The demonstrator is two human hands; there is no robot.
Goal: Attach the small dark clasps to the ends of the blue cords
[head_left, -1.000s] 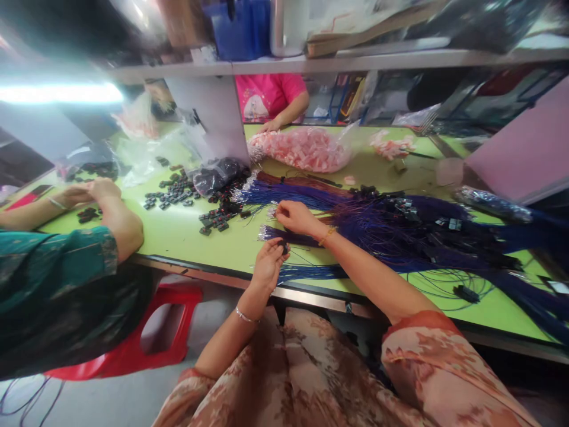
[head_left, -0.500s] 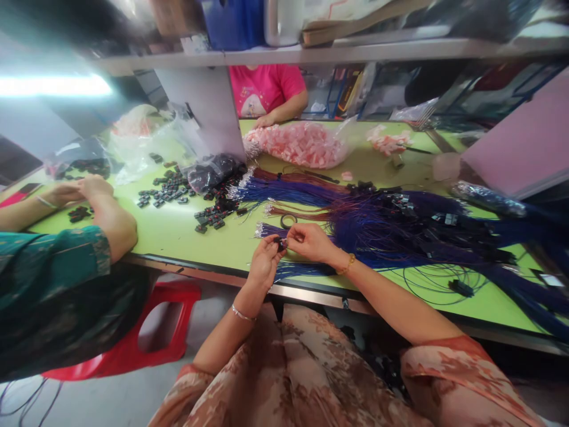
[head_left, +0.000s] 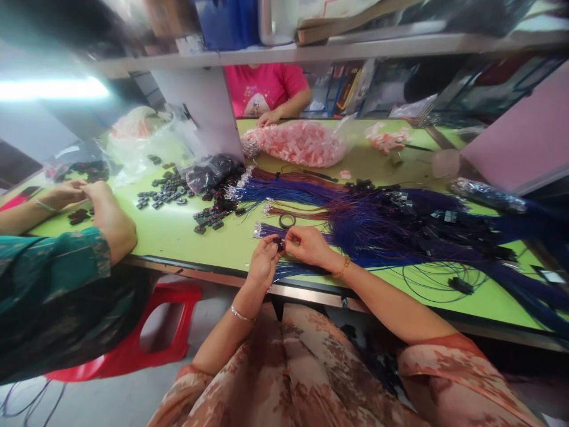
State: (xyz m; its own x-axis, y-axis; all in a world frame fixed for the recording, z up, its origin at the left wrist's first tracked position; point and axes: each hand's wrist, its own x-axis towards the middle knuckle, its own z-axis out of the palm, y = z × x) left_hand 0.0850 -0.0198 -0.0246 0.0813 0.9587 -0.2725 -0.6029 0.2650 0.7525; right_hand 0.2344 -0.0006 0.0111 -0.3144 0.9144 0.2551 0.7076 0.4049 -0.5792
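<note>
My left hand (head_left: 263,263) pinches a small black connector (head_left: 278,242) just above the near edge of the green table (head_left: 178,231). My right hand (head_left: 306,244) is closed right beside it, fingertips against the same connector, pinching what looks like a thin wire too small to make out. Under both hands lie bundles of blue wires (head_left: 306,270) with bare metal tips. A small dark ring (head_left: 287,220) lies just beyond my hands. A large heap of blue and purple wires (head_left: 400,228) spreads to the right.
Loose black connectors (head_left: 208,214) and a dark bag (head_left: 211,173) lie to the left. A bag of pink parts (head_left: 297,144) sits at the back. A person in green (head_left: 53,261) works at my left, another in pink (head_left: 262,89) opposite. A red stool (head_left: 133,338) stands below.
My right hand came back from the wire heap to meet my left hand at the connector. Both hands now sit together, a little higher over the table's edge.
</note>
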